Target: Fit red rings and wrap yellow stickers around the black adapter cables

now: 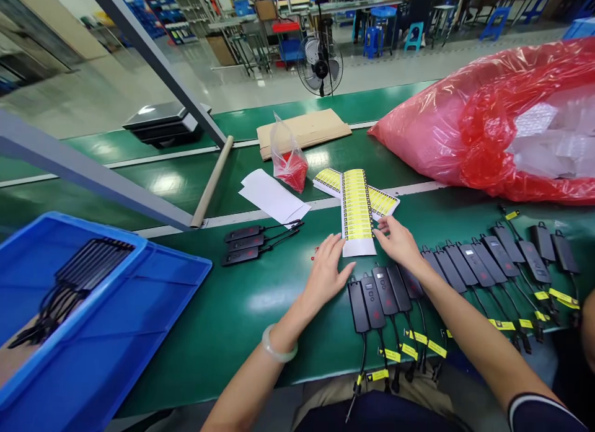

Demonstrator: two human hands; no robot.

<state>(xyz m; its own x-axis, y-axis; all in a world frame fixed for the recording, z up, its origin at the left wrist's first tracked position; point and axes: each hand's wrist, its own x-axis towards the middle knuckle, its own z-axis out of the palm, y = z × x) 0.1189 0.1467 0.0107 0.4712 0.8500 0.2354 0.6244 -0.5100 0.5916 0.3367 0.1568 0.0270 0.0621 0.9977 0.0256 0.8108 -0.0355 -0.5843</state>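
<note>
My left hand (325,271) lies flat and open on the green belt (260,302), fingers pointing at the lower edge of a strip of yellow labels (357,209). My right hand (395,241) reaches to the strip's lower right side, fingertips pinched at its edge. A row of black flat devices with cables (465,268) lies side by side below and right of my hands, several with yellow labels on their cables. More yellow label sheets (383,201) lie under the strip.
Three more black devices (246,245) lie left of my hands. A blue bin (139,308) with black devices sits at the left. Also here: white paper (272,196), a small red bag (290,159), cardboard (307,128), a big red plastic bag (493,122), a grey frame post (153,54).
</note>
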